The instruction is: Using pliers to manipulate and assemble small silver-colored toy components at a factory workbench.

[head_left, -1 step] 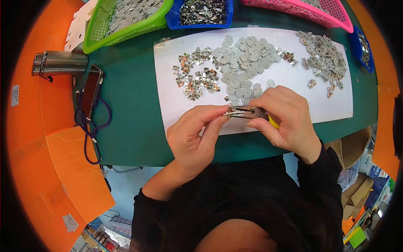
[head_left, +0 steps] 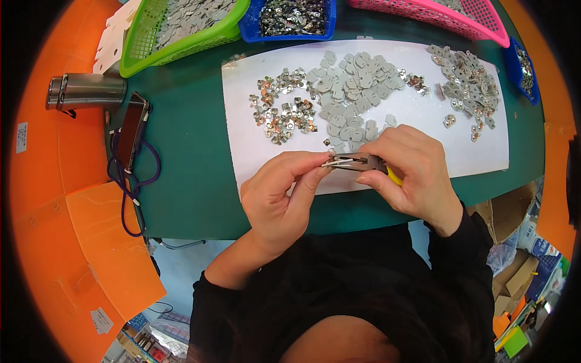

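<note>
My right hand (head_left: 414, 172) is closed round yellow-handled pliers (head_left: 368, 162), whose jaws point left. Between finger and thumb, my left hand (head_left: 281, 196) pinches a small flat grey piece (head_left: 336, 163) at the jaw tips. A bit of shiny metal seems to sit by that fingertip, but its shape is too small to make out. The jaws stand slightly apart around the piece. Just beyond my hands lies a heap of flat grey plates (head_left: 357, 81) on a white sheet (head_left: 242, 78). To its left are loose small metal clips (head_left: 284, 118).
Plates with metal on them form a pile (head_left: 469, 85) at the right. Along the back stand a green basket (head_left: 181, 55), a blue bin (head_left: 290, 37) and a pink basket (head_left: 448, 27). A smaller blue bin (head_left: 517, 78) is far right. A phone (head_left: 130, 136) and a steel flask (head_left: 91, 91) lie left.
</note>
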### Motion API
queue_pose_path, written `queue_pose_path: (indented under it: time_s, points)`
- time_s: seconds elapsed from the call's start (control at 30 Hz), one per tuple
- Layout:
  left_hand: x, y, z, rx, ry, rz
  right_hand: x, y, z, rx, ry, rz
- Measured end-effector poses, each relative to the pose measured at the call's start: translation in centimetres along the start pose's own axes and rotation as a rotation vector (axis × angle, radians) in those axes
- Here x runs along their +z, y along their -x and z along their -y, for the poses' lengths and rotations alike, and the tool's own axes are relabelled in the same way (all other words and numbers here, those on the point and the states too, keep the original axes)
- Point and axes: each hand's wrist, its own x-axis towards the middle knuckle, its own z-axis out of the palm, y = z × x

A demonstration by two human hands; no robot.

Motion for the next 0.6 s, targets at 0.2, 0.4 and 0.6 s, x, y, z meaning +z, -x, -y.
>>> queue_pose_path:
  time_s: [0.2,0.4,0.6]
  points:
    - [0.4,-0.3,0.1,-0.020,0.118,0.044,0.9,0.5,0.6,0.123,-0.191,0.061]
    - [1.4,-0.2,0.3,-0.075,0.387,-0.082,1.4,0.0,1.3,0.074,-0.158,-0.011]
    - [-1.1,-1.8,0.3,0.360,-0.220,-0.135,-3.4,-1.3,1.5,0.498,-0.533,0.492]
